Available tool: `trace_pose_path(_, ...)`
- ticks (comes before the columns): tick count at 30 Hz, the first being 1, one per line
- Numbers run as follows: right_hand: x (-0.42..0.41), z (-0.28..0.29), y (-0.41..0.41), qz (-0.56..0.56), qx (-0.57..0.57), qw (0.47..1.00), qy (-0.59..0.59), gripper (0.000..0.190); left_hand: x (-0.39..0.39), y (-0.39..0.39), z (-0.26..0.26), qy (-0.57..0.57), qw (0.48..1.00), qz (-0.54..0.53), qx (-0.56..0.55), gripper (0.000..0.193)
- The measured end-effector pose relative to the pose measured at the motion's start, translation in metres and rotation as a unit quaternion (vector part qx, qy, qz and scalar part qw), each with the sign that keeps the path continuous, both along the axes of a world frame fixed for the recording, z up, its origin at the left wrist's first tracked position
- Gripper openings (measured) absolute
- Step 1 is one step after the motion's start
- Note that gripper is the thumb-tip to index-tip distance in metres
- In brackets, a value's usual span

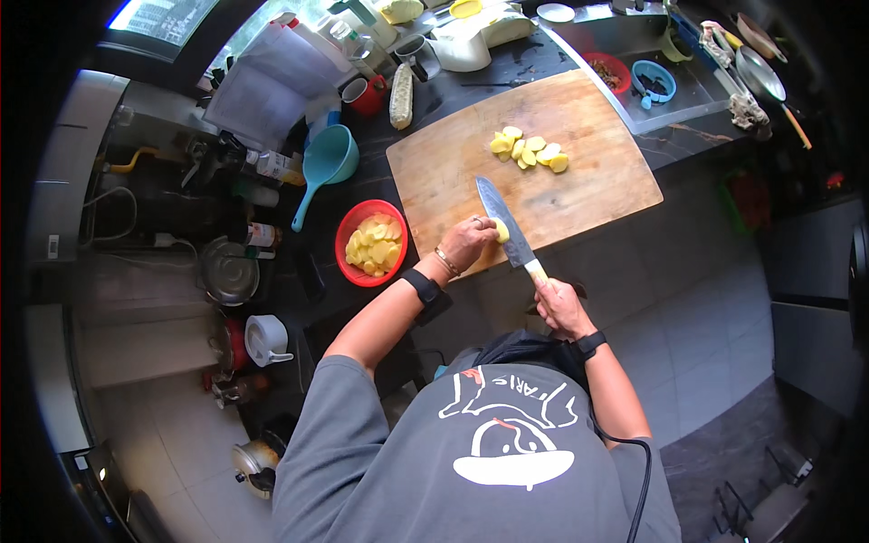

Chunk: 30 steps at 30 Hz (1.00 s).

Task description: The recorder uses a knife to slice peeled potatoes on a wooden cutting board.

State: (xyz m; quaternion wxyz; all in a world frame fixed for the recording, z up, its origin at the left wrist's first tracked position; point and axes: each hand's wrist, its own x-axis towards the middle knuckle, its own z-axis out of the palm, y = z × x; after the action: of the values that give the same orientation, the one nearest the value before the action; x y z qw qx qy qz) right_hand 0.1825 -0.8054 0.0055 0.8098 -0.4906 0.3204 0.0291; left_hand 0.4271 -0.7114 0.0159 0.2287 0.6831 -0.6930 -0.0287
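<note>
My right hand (pixel 562 307) grips the pale handle of a kitchen knife (pixel 506 222), whose broad blade lies over the front part of a wooden cutting board (pixel 441 163). Just left of the blade, my left hand (pixel 470 241) holds a yellow piece of what looks like potato (pixel 501 231) at the board. Yellow slices (pixel 529 151) lie in a loose group farther back on the board. To the left of the board, a red plastic basket (pixel 341 261) holds many similar slices. The underside of the held piece is hidden.
A turquoise ladle (pixel 329 157) lies behind the red basket. A red mug (pixel 364 95) and a corncob-like pale vegetable (pixel 402 97) stand near the board's back left. At the back right, the sink (pixel 686 112) holds a red bowl (pixel 606 73) and a blue bowl (pixel 653 81).
</note>
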Motion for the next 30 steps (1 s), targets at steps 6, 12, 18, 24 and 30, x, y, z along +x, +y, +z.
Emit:
trace_pose_path(6, 0.008, -0.002, 0.001, 0.008, -0.016, 1.000, -0.014, 0.038, -0.004, 0.002, 0.001, 0.002, 1.000, 0.006, -0.013, 0.014)
trace_pose_path(12, 0.030, -0.002, 0.007, 0.013, -0.036, 0.999, -0.005, 0.038, -0.003, 0.002, 0.006, 0.003, 1.000, 0.016, 0.008, 0.014)
trace_pose_path(18, 0.029, -0.001, 0.004, 0.018, -0.211, 0.977, 0.023, 0.039, -0.014, -0.003, 0.020, 0.033, 0.999, 0.023, 0.005, 0.031)
trace_pose_path(24, 0.025, 0.010, -0.004, 0.023, -0.216, 0.976, 0.017, 0.038, -0.003, 0.002, 0.020, 0.014, 0.997, 0.022, 0.070, 0.027)
trace_pose_path(30, 0.007, 0.017, -0.027, -0.087, -0.064, 0.992, -0.058, 0.037, 0.011, 0.010, 0.019, 0.072, 0.991, 0.074, 0.087, 0.008)
